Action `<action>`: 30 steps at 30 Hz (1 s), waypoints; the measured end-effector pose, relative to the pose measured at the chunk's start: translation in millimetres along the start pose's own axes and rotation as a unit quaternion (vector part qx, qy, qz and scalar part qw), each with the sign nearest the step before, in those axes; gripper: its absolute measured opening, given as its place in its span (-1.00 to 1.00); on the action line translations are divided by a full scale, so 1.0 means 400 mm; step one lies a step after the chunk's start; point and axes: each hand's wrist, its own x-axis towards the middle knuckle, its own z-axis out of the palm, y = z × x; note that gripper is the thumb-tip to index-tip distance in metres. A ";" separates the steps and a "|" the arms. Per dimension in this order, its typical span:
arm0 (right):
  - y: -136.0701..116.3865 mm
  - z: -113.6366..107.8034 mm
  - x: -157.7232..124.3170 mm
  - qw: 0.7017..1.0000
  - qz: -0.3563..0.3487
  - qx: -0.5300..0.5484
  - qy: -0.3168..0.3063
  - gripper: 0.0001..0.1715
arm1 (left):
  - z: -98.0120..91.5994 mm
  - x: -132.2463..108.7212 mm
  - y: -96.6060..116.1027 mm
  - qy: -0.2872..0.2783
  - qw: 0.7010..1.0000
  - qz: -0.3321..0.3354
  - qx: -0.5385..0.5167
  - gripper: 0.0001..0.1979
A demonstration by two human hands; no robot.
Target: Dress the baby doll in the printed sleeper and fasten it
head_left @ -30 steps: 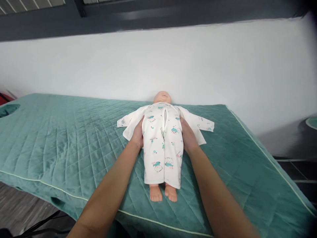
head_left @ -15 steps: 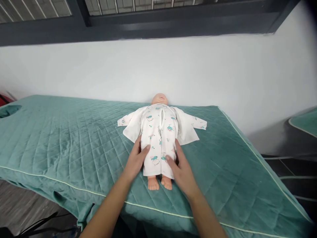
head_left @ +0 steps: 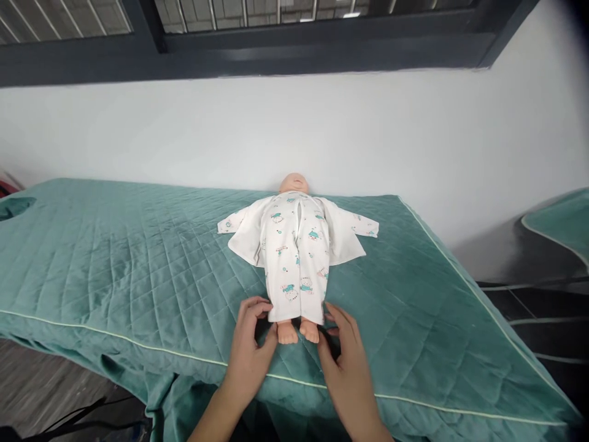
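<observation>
A baby doll (head_left: 294, 183) lies on its back, head toward the wall and bare feet toward me. White patterned trousers (head_left: 297, 264) cover it from the chest down to the ankles. A white top (head_left: 347, 236) spreads out at both sides with its sleeves stretched outward. My left hand (head_left: 251, 344) is beside the trouser cuff and foot on the left, its fingertips at the cuff edge and the thumb apart. At the other cuff, my right hand (head_left: 345, 356) has curved fingers, with a gap between them and the thumb.
The doll rests on a bed with a green quilted cover (head_left: 161, 258), edged in pale piping. Behind it stands a white wall (head_left: 230, 135) below a dark window frame (head_left: 276, 58). Another green-covered surface (head_left: 561, 224) shows at the right, and black straps (head_left: 83, 420) at the lower left.
Both hands have slid down from the sides of the trouser legs to the cuffs near the feet. The trouser legs look slightly narrower at the bottom.
</observation>
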 end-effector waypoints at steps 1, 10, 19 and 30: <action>0.001 0.004 0.009 1.000 -0.010 -0.016 0.010 -0.57 | 0.003 -0.006 -0.001 0.001 0.999 0.018 0.027 -0.72; -0.057 -0.035 0.055 0.997 -0.059 -0.007 -0.054 -0.84 | 0.026 -0.003 0.005 0.046 0.994 0.076 0.068 -0.83; -0.087 -0.079 0.043 0.989 -0.124 -0.066 -0.051 -0.82 | 0.021 -0.008 0.018 0.060 0.998 0.027 -0.013 -0.95; -0.190 -0.013 0.095 0.973 -0.116 -0.122 -0.156 -0.79 | -0.008 0.001 0.087 0.090 0.993 0.057 -0.058 -0.95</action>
